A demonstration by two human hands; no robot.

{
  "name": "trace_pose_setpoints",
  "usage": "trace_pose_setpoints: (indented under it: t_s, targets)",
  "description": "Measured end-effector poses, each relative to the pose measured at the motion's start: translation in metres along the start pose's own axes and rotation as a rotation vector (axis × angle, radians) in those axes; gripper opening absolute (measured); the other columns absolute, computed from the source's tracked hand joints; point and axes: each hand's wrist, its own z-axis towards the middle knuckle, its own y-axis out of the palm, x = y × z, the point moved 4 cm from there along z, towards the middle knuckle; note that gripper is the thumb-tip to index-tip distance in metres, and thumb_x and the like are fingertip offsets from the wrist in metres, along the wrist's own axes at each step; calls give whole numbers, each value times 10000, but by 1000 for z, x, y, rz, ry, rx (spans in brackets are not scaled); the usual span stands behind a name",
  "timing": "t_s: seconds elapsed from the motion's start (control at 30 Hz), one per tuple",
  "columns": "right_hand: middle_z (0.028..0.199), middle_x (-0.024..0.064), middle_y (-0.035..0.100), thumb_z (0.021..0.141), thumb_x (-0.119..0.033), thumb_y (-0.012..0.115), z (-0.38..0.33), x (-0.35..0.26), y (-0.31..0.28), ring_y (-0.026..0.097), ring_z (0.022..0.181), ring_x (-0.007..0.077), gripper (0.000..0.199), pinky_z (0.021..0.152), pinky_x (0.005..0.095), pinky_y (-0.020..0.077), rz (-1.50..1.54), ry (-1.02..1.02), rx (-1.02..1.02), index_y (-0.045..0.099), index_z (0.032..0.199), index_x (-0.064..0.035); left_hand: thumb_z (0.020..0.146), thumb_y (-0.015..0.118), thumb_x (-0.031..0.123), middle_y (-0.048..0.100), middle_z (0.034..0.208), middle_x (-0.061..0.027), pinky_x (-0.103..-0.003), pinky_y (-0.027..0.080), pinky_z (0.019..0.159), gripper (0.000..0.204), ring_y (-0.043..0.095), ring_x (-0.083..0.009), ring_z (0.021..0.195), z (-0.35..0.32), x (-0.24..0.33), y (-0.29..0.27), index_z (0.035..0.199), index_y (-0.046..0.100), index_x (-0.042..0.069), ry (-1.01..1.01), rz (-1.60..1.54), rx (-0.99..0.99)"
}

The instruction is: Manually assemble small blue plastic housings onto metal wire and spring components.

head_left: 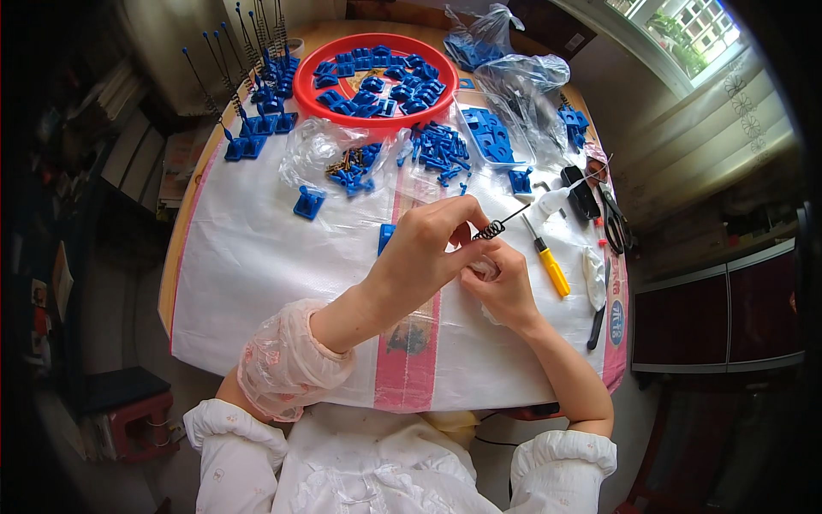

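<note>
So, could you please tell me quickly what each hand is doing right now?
Left hand: closed, fingers pinching a black coiled spring with a straight wire end.
Right hand: closed around a small pale piece; what it is cannot be told.

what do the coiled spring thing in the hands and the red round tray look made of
The small dark coiled spring with a straight wire tail, pinched between the left hand and right hand, looks like dull dark metal wire. The round red tray looks like glossy moulded plastic: uniform colour and a smooth, shiny rim.
</note>
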Motion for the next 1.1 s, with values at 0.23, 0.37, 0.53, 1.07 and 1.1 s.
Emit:
trace_pose_setpoints:
  t_s: [0.23,0.37,0.53,1.07,1.1]
  targets:
    - [840,108,626,742,37,667,1,-5,0,650,744,230,189,663,316,506,-49,-55,8,657,929,11,783,767,58,642,756,-60,-268,497,628,195,631,-136,678,-1,1,0,904,626,-1,0,7,-9]
    - [846,107,632,742,39,665,0,-4,0,659,757,232,189,666,313,509,-27,-34,10,659,928,9,779,766,51,640,755,-61,-268,495,628,196,629,-137,677,-1,2,0,908,628,-1,-7,0,-15]
    - [838,103,628,741,41,663,0,-2,1,650,738,220,206,661,311,509,-15,-32,2,669,945,8,774,763,42,637,747,-60,-273,494,627,201,627,-140,677,-1,1,-1,917,629,-1,5,14,-3]
    - [829,97,624,761,19,683,1,13,-7,638,742,160,142,641,276,491,44,4,74,618,887,19,791,761,56,637,753,-81,-293,477,600,196,621,-160,646,-1,0,-2,946,660,-8,45,62,-11]
    - [830,99,624,760,24,682,0,13,-7,641,744,161,145,644,276,498,49,12,60,615,888,21,793,755,48,638,759,-82,-294,478,600,192,620,-162,644,-1,1,-2,949,659,-10,50,58,-13]
